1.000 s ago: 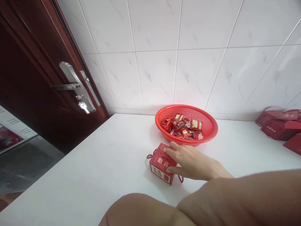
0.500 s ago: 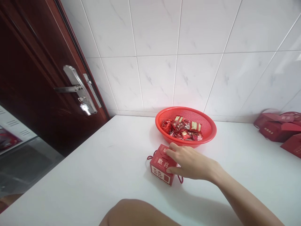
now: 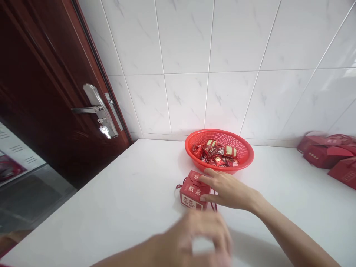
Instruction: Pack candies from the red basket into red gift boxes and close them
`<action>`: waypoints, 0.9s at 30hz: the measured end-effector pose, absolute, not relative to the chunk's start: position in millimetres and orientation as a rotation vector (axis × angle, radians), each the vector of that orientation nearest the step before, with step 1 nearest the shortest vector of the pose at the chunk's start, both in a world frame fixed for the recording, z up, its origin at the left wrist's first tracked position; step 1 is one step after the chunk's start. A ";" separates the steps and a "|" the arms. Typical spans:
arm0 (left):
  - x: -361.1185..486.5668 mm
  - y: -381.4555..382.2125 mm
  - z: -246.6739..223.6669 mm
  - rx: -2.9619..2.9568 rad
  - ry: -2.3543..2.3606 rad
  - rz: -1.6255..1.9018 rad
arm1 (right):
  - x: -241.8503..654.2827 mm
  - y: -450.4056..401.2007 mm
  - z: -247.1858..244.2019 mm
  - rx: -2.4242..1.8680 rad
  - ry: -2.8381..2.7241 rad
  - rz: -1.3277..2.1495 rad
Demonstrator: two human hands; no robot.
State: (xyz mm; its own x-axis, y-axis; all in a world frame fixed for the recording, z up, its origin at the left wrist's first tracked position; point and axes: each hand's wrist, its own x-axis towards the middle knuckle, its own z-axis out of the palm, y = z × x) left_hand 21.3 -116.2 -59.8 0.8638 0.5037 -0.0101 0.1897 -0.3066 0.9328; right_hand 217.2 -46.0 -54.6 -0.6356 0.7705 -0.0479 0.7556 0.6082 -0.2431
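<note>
A small red box (image 3: 191, 191) with pale lettering and dark red cord handles sits upright on the white table (image 3: 133, 200), in front of the red basket. My right hand (image 3: 224, 189) rests on the box's top and right edge, its fingers spread. Below the box, near the bottom of the view, is my left hand (image 3: 205, 235), blurred by motion, its thumb and fingers curved with a gap between them and nothing visible in it.
Wrapped red sweets (image 3: 217, 152) lie in a red perforated basket (image 3: 247, 155) near the tiled wall. Several red boxes (image 3: 324, 155) are grouped at the far right. A dark wooden door (image 3: 55, 74) with keys in its lock stands at the left.
My left hand has moved up and right towards the box, so that its fingers now show. My right hand has stayed on the box. The view has shifted slightly.
</note>
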 end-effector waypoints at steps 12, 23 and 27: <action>-1.4 -15.9 -114.9 1.441 1.077 0.919 | 240.4 -61.2 -97.6 -1.204 -2.503 0.305; 13.2 -22.3 -119.0 1.451 1.032 0.924 | 250.3 -73.4 -133.3 -1.197 -1.986 0.959; 15.4 -28.2 -122.8 1.558 1.053 0.947 | 251.4 -69.7 -142.2 -1.232 -1.825 1.127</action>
State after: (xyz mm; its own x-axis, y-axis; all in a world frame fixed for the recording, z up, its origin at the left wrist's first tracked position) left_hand 15.4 -28.2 -122.8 0.3172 0.9456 0.0721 0.1719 -0.1320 0.9762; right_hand 251.4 -69.7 -142.2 -0.3424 0.9381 0.0517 0.3740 0.1866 -0.9085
